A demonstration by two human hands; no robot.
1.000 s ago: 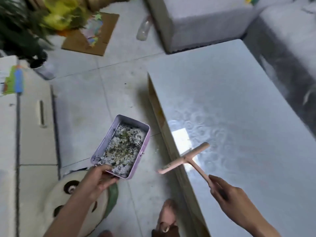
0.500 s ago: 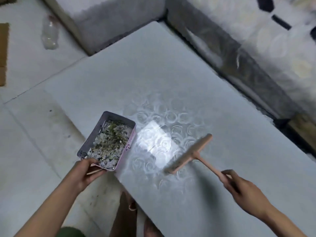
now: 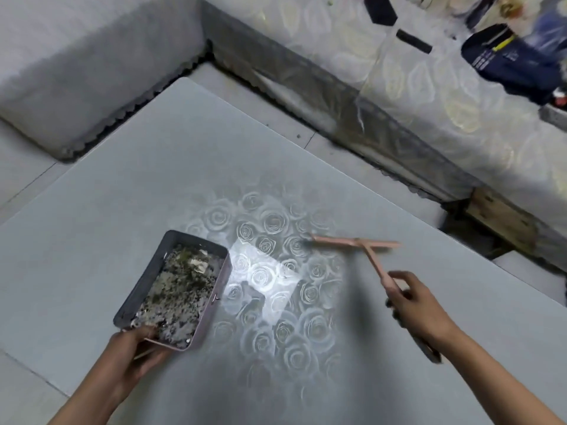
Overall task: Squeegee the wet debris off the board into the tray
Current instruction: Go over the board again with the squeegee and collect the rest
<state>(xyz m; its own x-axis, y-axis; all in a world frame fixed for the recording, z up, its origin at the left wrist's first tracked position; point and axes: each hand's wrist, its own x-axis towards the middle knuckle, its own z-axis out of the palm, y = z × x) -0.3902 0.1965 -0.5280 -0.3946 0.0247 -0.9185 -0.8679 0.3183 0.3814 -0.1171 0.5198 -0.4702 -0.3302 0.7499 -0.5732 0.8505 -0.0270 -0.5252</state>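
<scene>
Fingers (image 3: 399, 275) of the right hand (image 3: 420, 305) curl round the squeegee (image 3: 356, 242), its blade low over the board (image 3: 153, 179). Left hand (image 3: 135, 354) fingers grip the tray (image 3: 147, 280), full of wet debris (image 3: 181, 289). Wiping looks nearly done; next, pull the blade toward the tray.

place: home, probably living room | cue: fabric-covered sofa (image 3: 429, 96), tiled floor (image 3: 24, 176)

The left hand (image 3: 135, 352) reaches forward from the lower left, fingers curled under the near end of the tray (image 3: 141, 280), thumb on its rim. To its right, slightly farther forward, the right hand (image 3: 414, 305) grips the squeegee (image 3: 352, 240) by its handle, the forearm angling back to the lower right.
</scene>
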